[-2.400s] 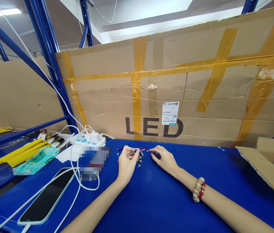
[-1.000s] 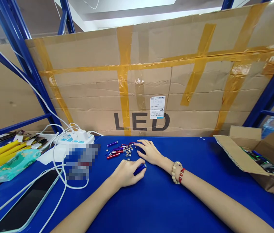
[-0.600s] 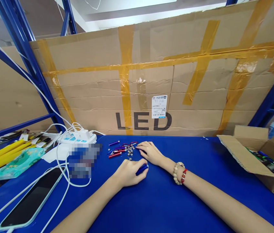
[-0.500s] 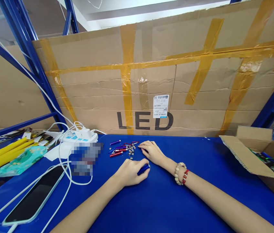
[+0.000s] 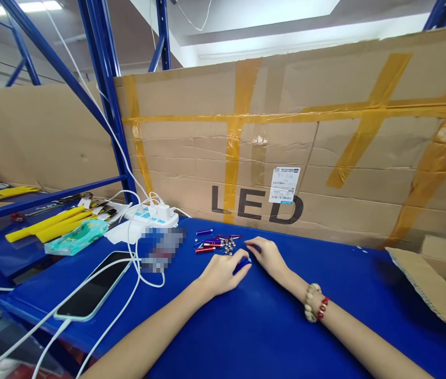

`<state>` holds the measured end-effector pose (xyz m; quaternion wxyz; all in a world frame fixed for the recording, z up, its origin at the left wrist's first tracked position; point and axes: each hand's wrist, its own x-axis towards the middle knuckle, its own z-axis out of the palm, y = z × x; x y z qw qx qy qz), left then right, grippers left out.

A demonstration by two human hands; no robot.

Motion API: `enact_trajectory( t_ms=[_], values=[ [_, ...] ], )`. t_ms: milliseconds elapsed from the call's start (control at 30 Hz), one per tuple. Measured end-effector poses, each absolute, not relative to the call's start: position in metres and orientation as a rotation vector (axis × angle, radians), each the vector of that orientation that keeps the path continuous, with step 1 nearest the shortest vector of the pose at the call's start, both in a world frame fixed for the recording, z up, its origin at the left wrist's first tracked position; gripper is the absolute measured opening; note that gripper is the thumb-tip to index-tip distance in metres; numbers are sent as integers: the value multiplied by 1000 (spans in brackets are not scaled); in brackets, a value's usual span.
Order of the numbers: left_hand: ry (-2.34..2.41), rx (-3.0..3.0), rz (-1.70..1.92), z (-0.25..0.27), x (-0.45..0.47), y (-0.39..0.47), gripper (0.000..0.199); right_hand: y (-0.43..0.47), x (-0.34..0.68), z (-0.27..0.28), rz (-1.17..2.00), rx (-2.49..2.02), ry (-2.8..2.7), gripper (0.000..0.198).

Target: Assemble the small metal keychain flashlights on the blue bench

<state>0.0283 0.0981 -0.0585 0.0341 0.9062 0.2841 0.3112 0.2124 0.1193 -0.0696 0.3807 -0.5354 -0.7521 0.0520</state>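
The hands have come together over the small blue tube.

The right hand point(image 5: 268, 256) has slid back from the button cells point(image 5: 229, 246) to meet the left hand point(image 5: 223, 272), whose curled fingers pinch the blue tube point(image 5: 242, 265). It lies on the blue table point(image 5: 246, 326), at 5 o'clock from the cells. The right hand's fingers are bent, touching its tip.

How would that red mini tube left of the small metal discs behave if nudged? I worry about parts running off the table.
The red tube looks round and smooth, so probably rolls sideways. It seems tiny, likely light. The table shows no raised edge.
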Motion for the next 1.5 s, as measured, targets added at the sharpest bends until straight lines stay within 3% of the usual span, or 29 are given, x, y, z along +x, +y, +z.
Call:
enact_trajectory(
  t_ms=[267, 567, 867, 1367, 1500],
  values=[
    [954, 2486, 843, -54, 29, 95, 24, 82, 195, -30, 549, -1100, -1528, 32],
    [972, 2461, 764, -56, 31, 100, 21, 69, 189, -40, 397, -1039, -1705, 22],
    [1024, 2495, 785, -54, 29, 103, 25, 67, 190, -45, 5, -1020, -1701, 15],
    [1024, 2686, 908, -59, 29, 111, 21, 70, 187, -63, 51, -1067, -1700, 16],
    [973, 2713, 957, -62, 27, 114, 18, 68, 189, -66, -60, -1100, -1799, 16]
  ],
)
